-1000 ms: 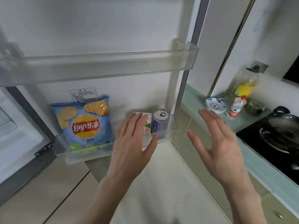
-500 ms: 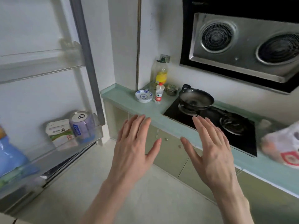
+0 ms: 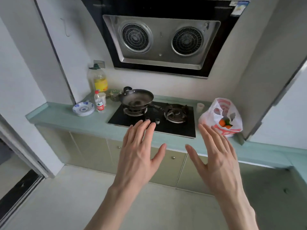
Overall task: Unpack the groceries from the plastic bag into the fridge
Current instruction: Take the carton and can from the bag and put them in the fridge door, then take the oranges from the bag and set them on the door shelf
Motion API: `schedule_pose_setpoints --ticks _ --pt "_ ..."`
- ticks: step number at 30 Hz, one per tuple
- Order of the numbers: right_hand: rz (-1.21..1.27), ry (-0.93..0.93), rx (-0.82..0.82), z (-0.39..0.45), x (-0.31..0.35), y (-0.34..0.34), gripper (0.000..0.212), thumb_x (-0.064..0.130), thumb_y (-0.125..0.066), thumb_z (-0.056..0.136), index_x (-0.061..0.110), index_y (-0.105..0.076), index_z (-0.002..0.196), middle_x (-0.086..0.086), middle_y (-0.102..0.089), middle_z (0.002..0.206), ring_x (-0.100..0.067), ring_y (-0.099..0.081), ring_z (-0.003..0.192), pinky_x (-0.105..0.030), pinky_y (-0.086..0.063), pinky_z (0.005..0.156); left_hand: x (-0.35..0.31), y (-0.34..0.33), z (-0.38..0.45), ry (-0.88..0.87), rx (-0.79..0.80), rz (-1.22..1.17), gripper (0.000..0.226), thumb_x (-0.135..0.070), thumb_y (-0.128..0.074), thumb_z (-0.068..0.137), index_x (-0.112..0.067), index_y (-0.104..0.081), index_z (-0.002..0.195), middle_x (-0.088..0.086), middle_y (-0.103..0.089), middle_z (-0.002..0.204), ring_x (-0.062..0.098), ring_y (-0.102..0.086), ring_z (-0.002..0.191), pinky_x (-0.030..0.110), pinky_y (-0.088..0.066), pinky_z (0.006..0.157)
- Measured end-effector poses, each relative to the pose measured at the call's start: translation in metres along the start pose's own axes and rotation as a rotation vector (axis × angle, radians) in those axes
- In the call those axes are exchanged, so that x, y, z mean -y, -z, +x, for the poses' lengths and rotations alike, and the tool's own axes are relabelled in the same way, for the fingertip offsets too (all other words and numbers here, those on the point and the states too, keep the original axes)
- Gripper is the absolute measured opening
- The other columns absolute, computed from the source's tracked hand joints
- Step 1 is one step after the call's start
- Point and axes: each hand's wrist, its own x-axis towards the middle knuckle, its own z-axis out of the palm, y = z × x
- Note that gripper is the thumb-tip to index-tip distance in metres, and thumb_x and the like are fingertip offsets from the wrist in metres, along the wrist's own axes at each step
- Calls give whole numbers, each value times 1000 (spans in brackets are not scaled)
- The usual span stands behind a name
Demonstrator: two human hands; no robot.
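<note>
1. Head view: both hands raised in mid-air before the counter (image 3: 66,119), palms down, holding nothing.
2. Left hand (image 3: 138,156) spread, fingers straight, thumb out to the right, fingertips lined up with the hob (image 3: 154,120) knobs.
3. Right hand (image 3: 216,160) spread too, fingers straight and close together, thumb out to the left, fingertips near the bag (image 3: 221,117) but apart from it.
4. Bag standing upright on the counter, just right of the hob, white plastic with red print, mouth up and gaping toward the camera.
5. Inside the bag: oranges (image 3: 224,124) with a bit of green showing through the opening; anything else in there hidden.
6. Red print on the bag too crumpled to read.
7. Wok (image 3: 137,98) on the left burner, looking empty, black handle pointing back left.
8. Stack of blue-and-white dishes (image 3: 83,109) at the left end of the counter, nothing in the top one.
9. Just beside them, small bottle (image 3: 99,102), red cap, red-and-green label, text too small to read.
10. Behind it, big oil jug (image 3: 98,79), green cap, yellow label, unreadable.
11. Small jar (image 3: 114,93) between jug and wok, contents unclear.
12. White cup (image 3: 200,107) between hob and bag.
13. Hood (image 3: 161,40) above, two round grilles, sticker at top right illegible.
</note>
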Motion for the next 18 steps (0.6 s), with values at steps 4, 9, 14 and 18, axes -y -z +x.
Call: schedule_pose_setpoints --ticks 4,9,14,18 --pt "-7 -50 -37 -2 -69 19 66 57 -52 100 14 -50 150 -3 -52 155 -22 -43 148 -48 -38 118 -55 -45 20 -34 30 -15 61 -48 -54 101 -6 -53 146 9 -54 149 28 -46 144 49 -39 117" --pt "-1 -102 -38 0 -136 39 66 60 -47 100 20 -45 154 3 -48 158 -15 -37 152 -44 -37 120 -114 -92 43 -78 40 -39 60 -49 -53 101 -7 -54 144 8 -56 146 28 -49 141 47 -39 118" --pt "-16 -155 -85 -2 -186 48 64 56 -52 100 18 -47 152 4 -50 156 -14 -40 149 -43 -38 119 -152 -130 71 -147 61 -87 60 -47 -54 101 -6 -54 144 8 -56 146 28 -49 141 48 -40 117" --pt "-28 -240 -63 -5 -212 36 66 57 -51 101 18 -45 153 5 -48 157 -13 -40 149 -42 -38 119 -172 -166 89 -190 87 -124 59 -47 -56 101 -6 -55 143 7 -56 146 27 -50 140 47 -41 115"
